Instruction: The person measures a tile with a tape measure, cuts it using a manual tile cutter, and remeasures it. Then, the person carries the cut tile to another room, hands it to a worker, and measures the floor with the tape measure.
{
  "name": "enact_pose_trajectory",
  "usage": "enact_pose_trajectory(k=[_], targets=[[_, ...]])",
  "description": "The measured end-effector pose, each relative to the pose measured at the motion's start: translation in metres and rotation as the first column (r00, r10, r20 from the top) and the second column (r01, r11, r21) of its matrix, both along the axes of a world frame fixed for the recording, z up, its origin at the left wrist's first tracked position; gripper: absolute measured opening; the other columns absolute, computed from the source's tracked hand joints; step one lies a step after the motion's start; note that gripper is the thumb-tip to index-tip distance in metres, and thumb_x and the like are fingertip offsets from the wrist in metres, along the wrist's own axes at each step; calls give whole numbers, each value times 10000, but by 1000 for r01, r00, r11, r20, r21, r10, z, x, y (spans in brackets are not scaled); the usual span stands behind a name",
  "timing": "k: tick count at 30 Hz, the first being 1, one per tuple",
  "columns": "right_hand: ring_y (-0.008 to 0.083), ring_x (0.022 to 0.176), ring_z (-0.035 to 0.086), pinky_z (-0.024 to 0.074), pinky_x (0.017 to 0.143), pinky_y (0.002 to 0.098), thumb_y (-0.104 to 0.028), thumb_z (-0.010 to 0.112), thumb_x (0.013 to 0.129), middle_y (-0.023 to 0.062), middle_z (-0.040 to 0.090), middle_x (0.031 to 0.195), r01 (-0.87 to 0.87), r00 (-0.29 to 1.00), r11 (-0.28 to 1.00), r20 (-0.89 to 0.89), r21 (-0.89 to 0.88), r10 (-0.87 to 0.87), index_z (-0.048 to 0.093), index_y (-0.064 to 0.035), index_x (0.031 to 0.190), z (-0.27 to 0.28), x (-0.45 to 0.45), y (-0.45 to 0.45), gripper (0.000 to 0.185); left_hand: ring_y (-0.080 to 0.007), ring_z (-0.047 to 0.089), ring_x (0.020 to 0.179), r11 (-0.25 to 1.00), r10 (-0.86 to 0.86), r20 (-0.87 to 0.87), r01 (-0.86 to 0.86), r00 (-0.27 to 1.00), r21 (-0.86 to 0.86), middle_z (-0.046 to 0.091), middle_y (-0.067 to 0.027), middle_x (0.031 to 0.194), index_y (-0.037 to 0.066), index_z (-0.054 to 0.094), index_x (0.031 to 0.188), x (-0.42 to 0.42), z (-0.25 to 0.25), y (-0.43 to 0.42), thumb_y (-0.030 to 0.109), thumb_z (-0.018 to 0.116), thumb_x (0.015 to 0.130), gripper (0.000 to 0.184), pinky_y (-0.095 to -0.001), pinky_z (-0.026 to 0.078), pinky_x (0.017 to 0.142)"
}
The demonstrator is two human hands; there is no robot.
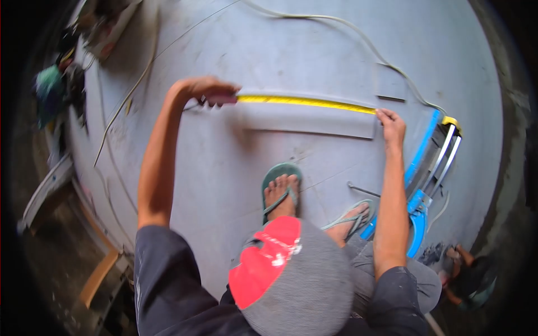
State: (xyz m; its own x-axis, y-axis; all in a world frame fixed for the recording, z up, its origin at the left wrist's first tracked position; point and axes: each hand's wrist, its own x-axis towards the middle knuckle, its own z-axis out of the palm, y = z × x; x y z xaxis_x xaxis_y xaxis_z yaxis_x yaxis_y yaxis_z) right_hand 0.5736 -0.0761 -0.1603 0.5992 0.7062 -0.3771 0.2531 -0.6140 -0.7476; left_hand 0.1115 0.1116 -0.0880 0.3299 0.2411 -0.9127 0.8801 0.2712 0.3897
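Observation:
A yellow tape measure [305,101] is stretched out from left to right over a pale flat strip [314,121] on the grey floor. My left hand [213,91] is closed round the tape's case at the left end, which shows only in part below the fingers. At the other end, my right hand [392,123] pinches the tip of the blade near the strip's right corner. The strip's lower edge casts a dark line on the floor.
At the right lies a blue tile cutter [417,210] with metal rails. A rod [363,189] is near my sandalled feet. Cables [358,32] cross the grey floor [224,185]. Another person [476,277] is at the lower right; wooden pieces [100,277] stand at the left.

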Motion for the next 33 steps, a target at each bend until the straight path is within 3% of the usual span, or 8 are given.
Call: enact_pose_trajectory(k=[2,7,9,12,18,20,27,33], targets=[[102,721,543,455,688,250,-206,743,764,19,641,819,82,924,983,-382,167,-12,675,19,965,30,1,-5,310,-129,528,627,983,-71,81,56,994,177,572,-29,692,52,680,904,7,20,-28,681,626,695,666,-261,410,528],[163,881,594,461,822,299,-269,788,705,69,657,950,-546,713,818,-410,184,568,650,-8,1058,100,-40,32,461,-197,557,835,938,93,304,-186,948,293,590,-105,870,6,605,989,15,24,-96,613,736,634,715,-316,450,748],[258,1113,527,418,947,388,-334,840,593,135,563,1217,-880,448,476,357,13,819,553,-50,1229,86,-60,42,753,-181,541,818,908,241,311,-327,919,262,572,-77,863,5,570,1022,-6,16,-125,500,765,664,642,-303,449,743],[323,1229,409,345,1015,457,-406,862,492,160,414,1361,-906,10,263,606,-331,795,436,-79,1342,46,-68,25,1006,-137,509,772,771,473,286,-548,833,323,536,-36,852,10,515,1074,-50,-2,-187,336,755,727,533,-280,449,670],[366,1155,417,315,1001,488,-478,757,572,226,462,1190,-994,52,97,547,-53,835,294,-14,1412,16,-49,31,1065,-153,520,871,379,907,245,-917,342,-123,533,-49,969,84,410,1248,-38,21,-268,256,703,748,605,-304,465,655],[315,1093,444,355,896,431,-428,781,569,189,487,1104,-985,-54,55,595,-163,802,289,-26,1415,38,-49,35,1058,-178,515,885,450,890,195,-866,413,-219,529,-59,985,110,420,1224,-3,71,-262,341,641,798,533,-310,459,707],[289,1080,440,357,903,450,-435,820,470,128,487,1028,-897,279,361,307,-254,910,616,-54,1056,249,-38,-22,727,-200,556,684,484,790,-172,-771,588,-413,575,-85,782,86,544,892,-44,286,-259,562,404,921,497,-352,479,574],[404,1099,425,355,955,476,-427,808,464,242,452,1094,-385,895,901,157,-201,417,637,-95,1090,454,-49,-215,729,-221,586,686,831,302,-192,-356,934,-427,581,-86,743,64,560,808,-65,496,-211,436,487,897,390,-388,504,556]])
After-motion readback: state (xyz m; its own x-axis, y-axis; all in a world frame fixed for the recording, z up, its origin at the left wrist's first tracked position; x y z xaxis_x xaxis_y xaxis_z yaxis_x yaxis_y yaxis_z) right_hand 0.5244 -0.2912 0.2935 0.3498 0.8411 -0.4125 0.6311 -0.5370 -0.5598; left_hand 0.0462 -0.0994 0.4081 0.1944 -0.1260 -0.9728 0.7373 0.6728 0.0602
